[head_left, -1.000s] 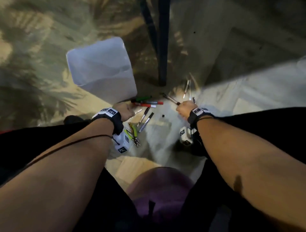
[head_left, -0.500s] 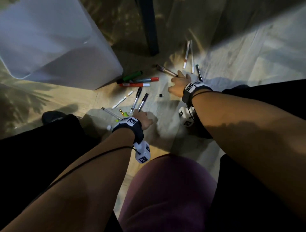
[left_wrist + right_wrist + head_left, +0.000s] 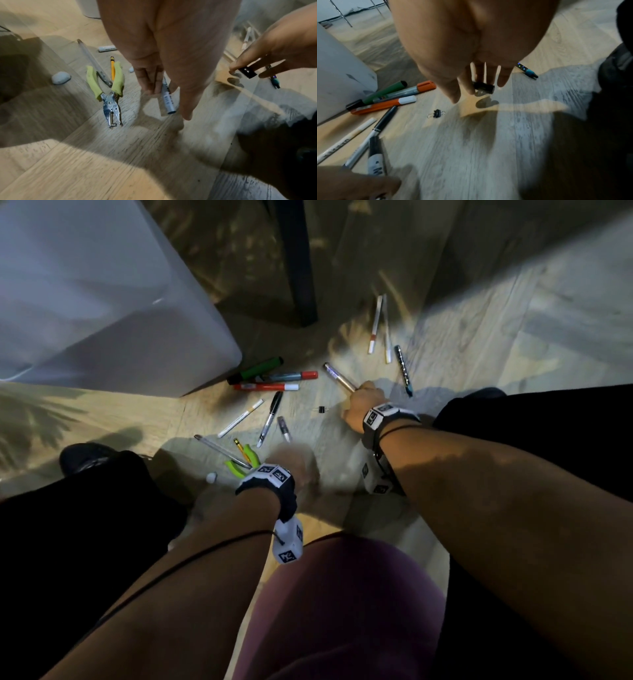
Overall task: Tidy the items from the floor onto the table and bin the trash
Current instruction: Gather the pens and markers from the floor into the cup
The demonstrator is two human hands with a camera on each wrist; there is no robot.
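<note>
Pens and markers lie scattered on the wooden floor. My left hand (image 3: 295, 465) is low over the near ones, and its fingers curl round a grey marker (image 3: 167, 99) whose far end shows in the head view (image 3: 283, 428). My right hand (image 3: 363, 402) grips one end of a silvery pen (image 3: 337, 376) that points away to the left; the right wrist view shows its dark end (image 3: 483, 87) between the fingers. A small black binder clip (image 3: 322, 409) lies on the floor between the two hands.
A white bin (image 3: 102, 296) stands at left, with green (image 3: 257, 369) and red markers (image 3: 267, 386) against it. Green-handled pliers (image 3: 109, 92), a pencil (image 3: 112, 67) and a white lump (image 3: 60, 79) lie near my left hand. A dark table leg (image 3: 296, 261) stands behind, white pens (image 3: 375, 326) beside it.
My left hand drew back from the red markers to the nearer grey marker and closed round it. The right hand stays on the silvery pen. The view has dropped closer to the floor.
</note>
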